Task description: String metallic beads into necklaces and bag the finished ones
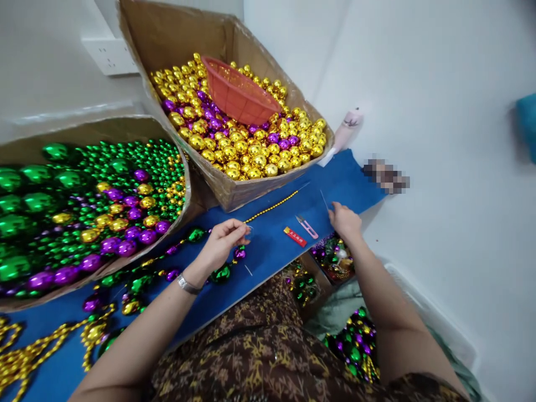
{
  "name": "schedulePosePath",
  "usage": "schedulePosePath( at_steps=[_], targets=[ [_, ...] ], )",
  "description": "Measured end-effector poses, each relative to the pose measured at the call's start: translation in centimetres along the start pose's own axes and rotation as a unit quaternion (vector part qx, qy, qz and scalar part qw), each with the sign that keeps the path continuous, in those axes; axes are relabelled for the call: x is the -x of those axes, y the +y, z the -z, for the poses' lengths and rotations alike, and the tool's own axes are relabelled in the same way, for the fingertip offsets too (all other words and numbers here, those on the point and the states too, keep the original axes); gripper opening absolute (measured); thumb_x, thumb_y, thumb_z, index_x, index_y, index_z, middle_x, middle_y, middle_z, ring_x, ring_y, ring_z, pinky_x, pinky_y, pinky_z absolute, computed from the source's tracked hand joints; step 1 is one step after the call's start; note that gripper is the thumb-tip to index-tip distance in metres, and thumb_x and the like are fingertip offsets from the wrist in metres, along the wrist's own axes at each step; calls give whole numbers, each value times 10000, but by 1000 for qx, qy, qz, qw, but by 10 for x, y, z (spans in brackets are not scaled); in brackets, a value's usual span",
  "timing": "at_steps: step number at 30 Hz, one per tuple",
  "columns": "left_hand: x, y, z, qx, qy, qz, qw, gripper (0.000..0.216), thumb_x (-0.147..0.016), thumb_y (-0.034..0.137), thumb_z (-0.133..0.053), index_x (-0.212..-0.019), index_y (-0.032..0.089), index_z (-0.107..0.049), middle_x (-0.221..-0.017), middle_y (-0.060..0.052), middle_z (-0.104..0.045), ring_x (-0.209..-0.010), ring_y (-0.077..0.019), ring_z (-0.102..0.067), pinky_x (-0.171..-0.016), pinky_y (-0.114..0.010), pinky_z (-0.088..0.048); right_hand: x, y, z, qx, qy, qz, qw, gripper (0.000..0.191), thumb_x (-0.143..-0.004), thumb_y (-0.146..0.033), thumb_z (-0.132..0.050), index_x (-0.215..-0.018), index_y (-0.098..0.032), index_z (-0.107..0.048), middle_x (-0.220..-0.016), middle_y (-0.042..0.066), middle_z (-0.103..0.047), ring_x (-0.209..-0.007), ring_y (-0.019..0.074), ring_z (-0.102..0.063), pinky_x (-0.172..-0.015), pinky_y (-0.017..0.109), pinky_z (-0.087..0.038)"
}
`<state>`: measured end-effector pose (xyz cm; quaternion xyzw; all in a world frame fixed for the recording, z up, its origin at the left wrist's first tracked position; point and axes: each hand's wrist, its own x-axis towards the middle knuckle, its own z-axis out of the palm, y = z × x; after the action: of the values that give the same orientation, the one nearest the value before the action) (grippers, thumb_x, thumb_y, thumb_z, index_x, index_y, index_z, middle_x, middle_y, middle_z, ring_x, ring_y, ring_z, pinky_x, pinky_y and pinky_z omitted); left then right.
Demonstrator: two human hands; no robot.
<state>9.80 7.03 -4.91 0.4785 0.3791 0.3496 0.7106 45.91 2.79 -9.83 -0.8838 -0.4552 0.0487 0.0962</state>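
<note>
My left hand [224,240] is pinched on the near end of a strand of small gold beads [272,207] that lies across the blue board [268,245]. A bracelet sits on that wrist. My right hand [344,219] is closed in a pinch on a thin needle or thread [324,199] that points up and away. Purple and green balls [221,272] strung on a line lie under my left hand. A small pink thread snipper [307,226] and a red lighter [295,236] rest on the board between my hands.
A cardboard box [234,190] of gold and purple balls holds an orange basket [238,95]. Left of it stands a box [180,162] of green, purple and gold beads. Finished bead strands [355,340] lie below the board at right. Gold strands [25,357] pile at the bottom left.
</note>
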Motion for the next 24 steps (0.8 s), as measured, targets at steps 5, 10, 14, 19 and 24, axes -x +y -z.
schedulePosePath(
  at_steps=[5, 10, 14, 19, 24],
  targets=[
    [4, 11, 0, 44, 29, -7, 999, 263, -676, 358, -798, -736, 135, -674, -686, -2, -616, -492, -44, -429, -556, -224, -495, -34, -47, -8, 73, -34, 90, 993, 377, -967, -268, -380, -1301, -246, -553, -1195, 148, -589, -1056, 251, -601, -801, 325, -464],
    [9, 21, 7, 65, 58, -3, 996, 233, -698, 331, -784, -752, 129, -680, -599, 30, -526, -446, -24, -324, -470, -191, -412, -64, -88, -21, 86, -48, 149, 984, 367, -948, -136, -351, -1198, -196, -612, -1230, 177, -559, -1086, 252, -585, -803, 330, -461],
    [14, 24, 16, 64, 84, -1, 994, 237, -725, 334, -764, -772, 118, -678, -491, 86, -332, -423, -18, -239, -406, -148, -306, -71, -93, -19, 67, -35, 152, 986, 334, -939, -126, -342, -1132, -132, -615, -1163, 206, -600, -984, 253, -637, -757, 329, -474],
    [18, 24, 23, 81, 101, -15, 991, 235, -716, 336, -768, -751, 128, -663, -543, 62, -433, -442, -29, -333, -465, -183, -415, -46, -87, 4, -2, -12, 179, 984, 317, -981, -243, -316, -1188, -119, -521, -1017, 142, -679, -814, 192, -673, -699, 268, -481],
    [18, 25, 23, 81, 125, -44, 988, 241, -677, 338, -790, -742, 139, -671, -645, 15, -556, -529, -60, -451, -541, -212, -463, 19, -98, 54, -166, 58, 381, 907, 225, -966, -299, -385, -1011, -185, -574, -873, 60, -680, -788, 173, -659, -726, 279, -492]
  ],
)
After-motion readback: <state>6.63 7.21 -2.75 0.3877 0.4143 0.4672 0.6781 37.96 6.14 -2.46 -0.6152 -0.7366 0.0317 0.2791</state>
